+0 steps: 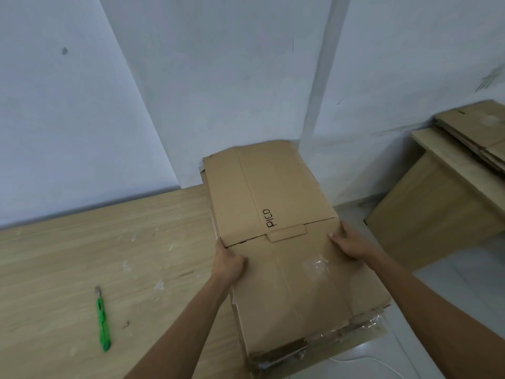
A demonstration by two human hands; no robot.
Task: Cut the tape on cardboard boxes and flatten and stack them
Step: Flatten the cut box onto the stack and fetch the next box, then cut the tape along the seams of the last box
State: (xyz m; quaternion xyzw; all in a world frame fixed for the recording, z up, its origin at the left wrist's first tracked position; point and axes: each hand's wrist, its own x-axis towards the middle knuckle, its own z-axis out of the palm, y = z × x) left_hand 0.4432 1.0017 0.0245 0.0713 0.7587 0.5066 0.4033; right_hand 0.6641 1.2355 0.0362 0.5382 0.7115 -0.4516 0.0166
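1. Now we hold the flattened box (pixel 273 214) by its two long edges. It lies on a pile of other flattened cardboard (pixel 314 340) at the right end of the table (pixel 82 242), with its far end reaching the wall.
2. Our left hand (pixel 228 262) grips the box's left edge with curled fingers. Our right hand (pixel 352 243) clasps the right edge, thumb on top.
3. Written in black marker along the box's middle fold we read "PICO". Just below it a small tab sits in the flap seam.
4. A patch of clear tape (pixel 314 265) shines on the near panel, between our hands and closer to us. More loose tape shows on the pile's near edge.
5. A green cutter (pixel 102 321) lies on the table well to the left, apart from the pile, blade end pointing away from us.
6. Farther right, a second stack of flat cardboard (pixel 475 129) rests on a lower wooden cabinet (pixel 437 214).
7. A thin white cable (pixel 382 359) runs along the floor beside the pile.
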